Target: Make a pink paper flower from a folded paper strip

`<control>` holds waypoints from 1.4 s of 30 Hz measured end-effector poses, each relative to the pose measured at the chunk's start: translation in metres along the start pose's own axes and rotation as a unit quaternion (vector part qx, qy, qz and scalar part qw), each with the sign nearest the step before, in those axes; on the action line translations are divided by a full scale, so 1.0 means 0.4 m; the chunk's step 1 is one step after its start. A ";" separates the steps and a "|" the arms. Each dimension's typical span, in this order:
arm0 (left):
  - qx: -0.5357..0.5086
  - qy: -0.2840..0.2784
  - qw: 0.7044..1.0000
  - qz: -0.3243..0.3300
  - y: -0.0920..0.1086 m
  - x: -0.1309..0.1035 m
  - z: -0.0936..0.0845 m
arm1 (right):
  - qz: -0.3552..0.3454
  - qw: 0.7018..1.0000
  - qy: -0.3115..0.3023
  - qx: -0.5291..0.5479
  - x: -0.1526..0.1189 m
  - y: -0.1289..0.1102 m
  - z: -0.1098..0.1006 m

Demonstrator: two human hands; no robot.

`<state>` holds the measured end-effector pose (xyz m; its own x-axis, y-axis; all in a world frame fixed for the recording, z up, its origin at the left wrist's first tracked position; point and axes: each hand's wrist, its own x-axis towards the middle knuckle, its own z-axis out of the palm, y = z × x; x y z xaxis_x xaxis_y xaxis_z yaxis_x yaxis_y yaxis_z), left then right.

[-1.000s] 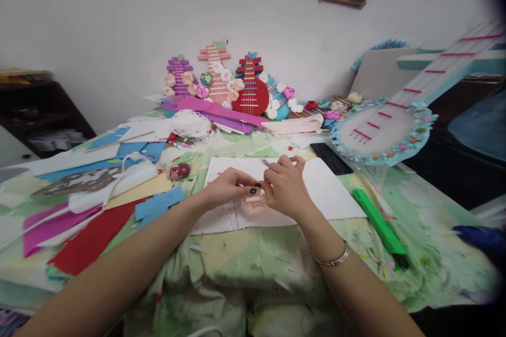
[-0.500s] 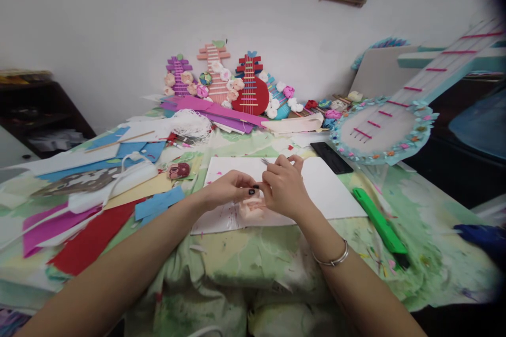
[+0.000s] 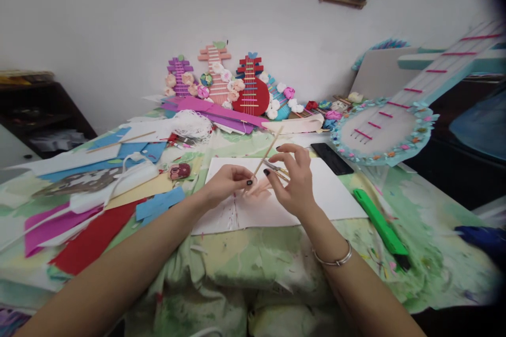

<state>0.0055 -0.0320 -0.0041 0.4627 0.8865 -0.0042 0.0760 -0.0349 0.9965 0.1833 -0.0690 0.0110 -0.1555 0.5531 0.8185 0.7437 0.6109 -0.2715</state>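
My left hand point(image 3: 231, 184) is closed, its thumb and fingers pinching a thin wooden stick point(image 3: 267, 154) that slants up to the right. Peach crepe paper point(image 3: 261, 187) hangs at the stick's lower end, by the left fingertips; part of it is blurred. My right hand point(image 3: 290, 176) is open, with fingers spread and nothing visible in them, just right of the peach paper. Behind those fingers lies a pair of scissors point(image 3: 272, 166), partly hidden. Under both hands is a white sheet point(image 3: 332, 195) with small pink scraps on it.
A green cutter knife point(image 3: 380, 226) lies right of the sheet, and a black phone-like slab point(image 3: 331, 158) behind it. Coloured paper pieces point(image 3: 98, 231) cover the left side. Small paper lutes point(image 3: 250, 92) lean on the wall; a larger lute point(image 3: 383, 131) stands at right.
My right hand has come away from the left and its fingers have spread. The stick now stands up in view from my left fingers, and the peach paper has shifted upward.
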 end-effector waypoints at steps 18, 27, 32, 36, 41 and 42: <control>-0.083 0.108 0.990 0.030 -0.008 0.010 -0.017 | 0.200 0.952 -0.080 0.218 -0.009 0.035 0.040; -0.090 0.090 0.991 0.041 -0.009 0.011 -0.015 | 0.204 0.951 -0.080 0.219 -0.009 0.033 0.041; -0.101 0.066 0.992 0.046 -0.006 0.009 -0.011 | 0.193 0.954 -0.078 0.217 -0.010 0.033 0.043; -0.085 0.065 0.993 0.045 -0.004 0.004 -0.007 | 0.153 0.966 -0.039 0.207 -0.002 0.028 0.034; -0.031 0.049 0.997 0.051 0.007 -0.005 0.006 | 0.153 0.963 -0.060 0.216 0.000 0.017 0.027; -0.020 0.050 0.997 0.055 0.008 -0.006 0.009 | 0.162 0.956 -0.077 0.232 -0.002 0.016 0.029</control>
<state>0.0078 -0.0358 -0.0010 0.3765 0.9197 0.1116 -0.0066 -0.1178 0.9930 0.1807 -0.0589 0.0029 -0.0861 0.8113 0.5782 0.4061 0.5585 -0.7233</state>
